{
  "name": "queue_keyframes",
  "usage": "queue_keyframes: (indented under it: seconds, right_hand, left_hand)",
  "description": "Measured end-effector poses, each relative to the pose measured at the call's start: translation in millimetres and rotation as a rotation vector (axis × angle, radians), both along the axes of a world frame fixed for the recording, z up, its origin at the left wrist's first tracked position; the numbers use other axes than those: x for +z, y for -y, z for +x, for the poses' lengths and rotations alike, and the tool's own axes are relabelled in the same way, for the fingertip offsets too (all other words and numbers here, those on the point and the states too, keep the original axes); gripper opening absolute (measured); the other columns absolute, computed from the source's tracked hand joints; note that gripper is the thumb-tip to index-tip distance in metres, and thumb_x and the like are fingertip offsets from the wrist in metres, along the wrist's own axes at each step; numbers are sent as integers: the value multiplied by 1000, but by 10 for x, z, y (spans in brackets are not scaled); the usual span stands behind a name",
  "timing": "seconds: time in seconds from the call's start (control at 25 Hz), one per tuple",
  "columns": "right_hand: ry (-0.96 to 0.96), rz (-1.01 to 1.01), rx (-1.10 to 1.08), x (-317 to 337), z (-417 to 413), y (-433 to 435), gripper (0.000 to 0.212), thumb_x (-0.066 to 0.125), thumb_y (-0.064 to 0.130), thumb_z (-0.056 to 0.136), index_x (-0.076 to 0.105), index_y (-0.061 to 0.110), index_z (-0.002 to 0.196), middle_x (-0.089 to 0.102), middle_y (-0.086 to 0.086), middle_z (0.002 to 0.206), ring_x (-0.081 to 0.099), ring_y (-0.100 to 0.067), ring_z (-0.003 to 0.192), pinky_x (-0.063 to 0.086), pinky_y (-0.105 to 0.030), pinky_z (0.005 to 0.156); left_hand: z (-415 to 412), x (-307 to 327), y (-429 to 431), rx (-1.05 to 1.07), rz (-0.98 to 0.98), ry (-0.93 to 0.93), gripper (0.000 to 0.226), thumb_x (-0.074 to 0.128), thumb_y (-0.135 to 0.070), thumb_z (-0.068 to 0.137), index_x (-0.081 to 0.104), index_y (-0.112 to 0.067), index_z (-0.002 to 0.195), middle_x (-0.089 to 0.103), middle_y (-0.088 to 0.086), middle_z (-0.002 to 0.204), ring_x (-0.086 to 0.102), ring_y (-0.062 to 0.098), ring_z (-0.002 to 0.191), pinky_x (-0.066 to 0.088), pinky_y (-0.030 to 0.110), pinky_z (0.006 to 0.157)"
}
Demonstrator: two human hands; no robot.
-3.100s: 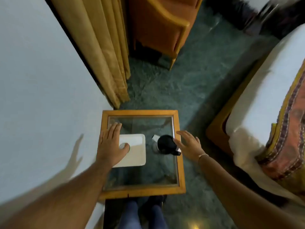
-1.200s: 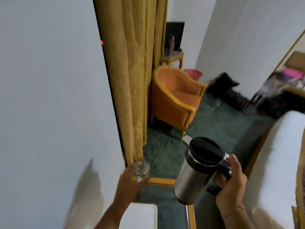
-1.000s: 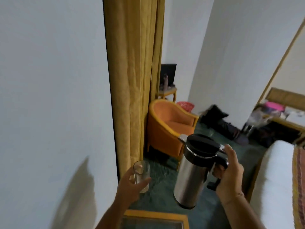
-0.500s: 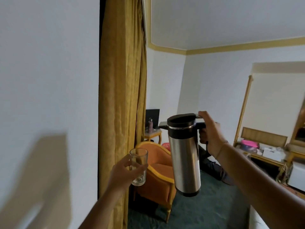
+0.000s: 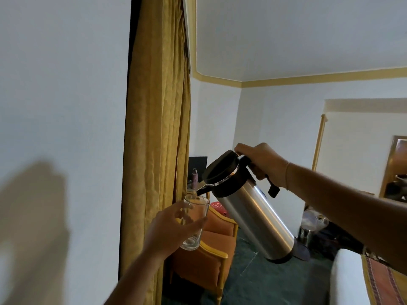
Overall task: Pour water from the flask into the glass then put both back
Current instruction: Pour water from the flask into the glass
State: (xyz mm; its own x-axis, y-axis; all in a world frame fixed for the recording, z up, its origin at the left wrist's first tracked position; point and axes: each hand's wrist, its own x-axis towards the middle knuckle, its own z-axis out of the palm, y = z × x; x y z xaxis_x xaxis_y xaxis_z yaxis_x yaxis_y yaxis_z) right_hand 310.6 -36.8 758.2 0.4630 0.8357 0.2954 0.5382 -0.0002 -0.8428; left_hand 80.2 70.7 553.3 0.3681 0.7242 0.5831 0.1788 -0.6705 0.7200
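Note:
A steel flask [image 5: 255,213] with a black lid and handle is held up in the air by my right hand [image 5: 263,165], which grips the handle. The flask tilts to the left, its black spout just over the rim of a clear glass [image 5: 195,221]. My left hand [image 5: 171,231] wraps around the glass from the left and holds it upright at chest height. I cannot tell whether water is running; the glass looks nearly empty.
A mustard curtain [image 5: 156,150] hangs beside the white wall on the left. An orange armchair [image 5: 211,249] stands below the glass on the green carpet. A white bed edge [image 5: 350,280] shows at the bottom right. The side table is out of view.
The flask was upright half a second ago; now it is tipped left with its spout at the glass rim. Before that both hands lifted flask and glass off the table, and the view rose.

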Motion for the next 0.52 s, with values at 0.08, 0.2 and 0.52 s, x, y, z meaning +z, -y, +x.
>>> queue_keyframes:
  seconds: [0.08, 0.2, 0.52]
  right_hand:
    - [127, -44, -5, 69, -30, -48, 38, 66, 46, 80, 61, 11, 67, 45, 2, 48, 34, -12, 41, 34, -25, 47]
    - [283, -101, -8, 151, -37, -131, 41, 64, 50, 84, 62, 11, 70, 43, 6, 43, 34, -10, 37, 36, -23, 45]
    - [562, -178, 29, 474, -132, -288, 46, 63, 54, 87, 59, 13, 67, 40, 10, 38, 34, -7, 32, 36, -21, 40]
  left_hand:
    - [22, -16, 20, -7, -9, -5, 89, 69, -104, 59, 73, -40, 122, 88, -14, 92, 86, 1, 83, 74, 38, 76]
    - [74, -50, 40, 1, -4, -5, 86, 69, -104, 59, 73, -42, 119, 87, -19, 92, 85, -3, 82, 74, 38, 76]
    - [186, -98, 14, -5, 21, 11, 81, 69, -100, 65, 73, -39, 119, 86, -20, 95, 84, -5, 86, 74, 36, 74]
